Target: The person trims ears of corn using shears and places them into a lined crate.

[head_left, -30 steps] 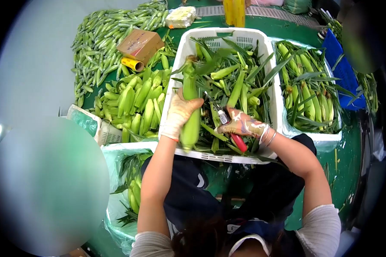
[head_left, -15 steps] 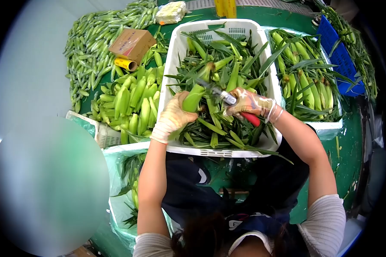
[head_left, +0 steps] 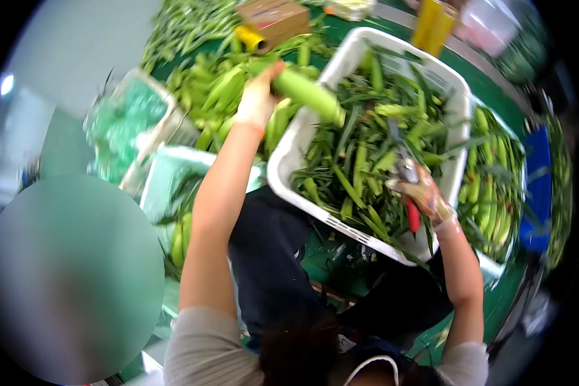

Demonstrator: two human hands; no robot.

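My left hand (head_left: 257, 100), in a pale glove, grips a green ear of corn (head_left: 310, 96) in its husk. The ear is slanted, its paler end over the left rim of a white plastic crate (head_left: 282, 164). Beneath and behind that hand lies a pile of husked-in corn ears (head_left: 202, 90). Over the right side of the crate, my gloved right hand (head_left: 426, 193) is closed around pruning shears (head_left: 413, 215) with a red handle. Their metal jaws point away from me over cut leaves and stalks (head_left: 360, 154) inside the crate.
A lined container of corn (head_left: 492, 186) stands to the right, beside a blue crate (head_left: 535, 186). Behind the pile are a cardboard box (head_left: 273, 22) and a yellow roll (head_left: 249, 38). At left are a crate with green plastic (head_left: 125, 128) and another lined container (head_left: 174, 170).
The left hand has carried the corn ear left and away from me, out of the crate. The right hand stays over the crate with the shears. The whole view has turned and shifted left.
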